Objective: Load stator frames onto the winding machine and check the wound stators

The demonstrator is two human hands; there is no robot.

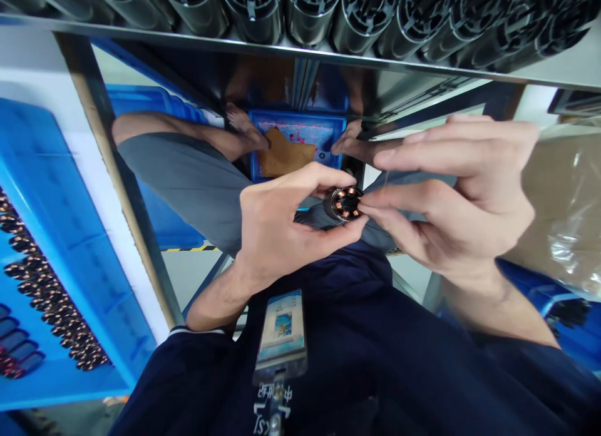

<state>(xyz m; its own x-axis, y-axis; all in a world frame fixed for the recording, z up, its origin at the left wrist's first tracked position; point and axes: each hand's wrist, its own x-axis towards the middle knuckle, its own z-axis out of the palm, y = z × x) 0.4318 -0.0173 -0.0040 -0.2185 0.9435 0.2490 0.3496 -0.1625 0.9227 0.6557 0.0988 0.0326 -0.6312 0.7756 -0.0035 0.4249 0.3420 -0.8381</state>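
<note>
Between the thumb and fingers of my left hand [286,217] is a small round motor stator [346,203], dark with copper windings. Its open end faces up toward me. My right hand [460,192] comes in from the right, thumb and index fingertip pinched together at the stator's right rim. Whatever lies between those two fingertips is too small to make out. The other fingers of that hand are stretched out above the pinch. Both hands are held over my lap.
Several black cylindrical housings [310,14] line the metal shelf ahead. A blue tray [107,286] at left holds rows of copper-wound parts [56,298]. Below, a blue bin [298,120] contains brown cardboard [286,154]. Clear plastic wrapping [573,229] lies at right. An ID badge [282,329] hangs at my chest.
</note>
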